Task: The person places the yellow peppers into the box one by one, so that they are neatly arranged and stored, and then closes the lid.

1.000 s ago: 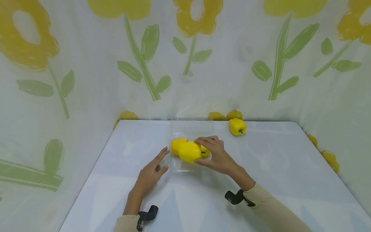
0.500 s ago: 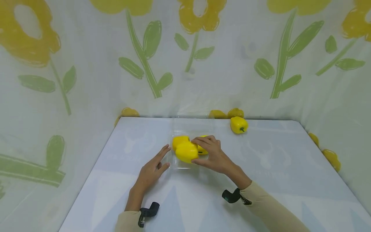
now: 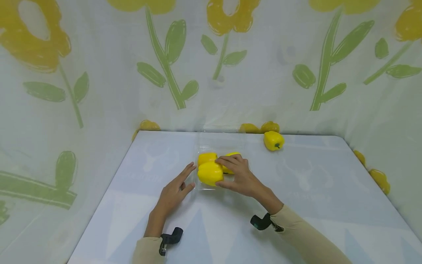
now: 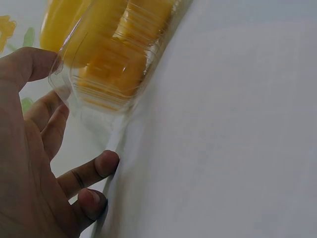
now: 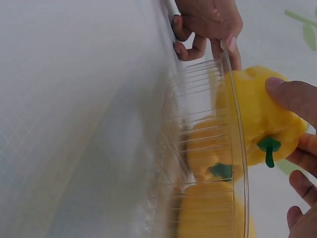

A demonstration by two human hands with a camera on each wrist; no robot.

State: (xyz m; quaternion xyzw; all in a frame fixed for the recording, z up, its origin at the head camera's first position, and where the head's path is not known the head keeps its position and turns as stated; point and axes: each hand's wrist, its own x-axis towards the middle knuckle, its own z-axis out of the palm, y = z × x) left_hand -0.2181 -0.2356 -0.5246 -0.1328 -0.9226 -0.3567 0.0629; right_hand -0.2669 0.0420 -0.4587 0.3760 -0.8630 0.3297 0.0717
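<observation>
My right hand [image 3: 240, 176] grips a yellow bell pepper [image 3: 209, 173] between thumb and fingers, over the front left part of a clear plastic container [image 3: 207, 189]. In the right wrist view, this pepper [image 5: 255, 109] shows its green stem and stands partly above the container's rim [image 5: 243, 178]. Two more yellow peppers [image 3: 207, 157] [image 5: 205, 210] lie inside, behind and right of it, partly hidden. My left hand [image 3: 174, 192] lies at the container's left side, fingers extended and spread, a fingertip [image 4: 52, 64] touching the rim.
Another yellow bell pepper [image 3: 273, 140] sits near the back edge of the white table [image 3: 306, 190]. The container's transparent lid [image 3: 221, 138] lies folded back behind it. A flower-patterned curtain [image 3: 250, 88] rises behind the table and along its sides.
My right hand has carried the pepper slightly left and down into the container, uncovering more of the pepper at the right. The left hand keeps its place at the side. The head view has tilted slightly down.
</observation>
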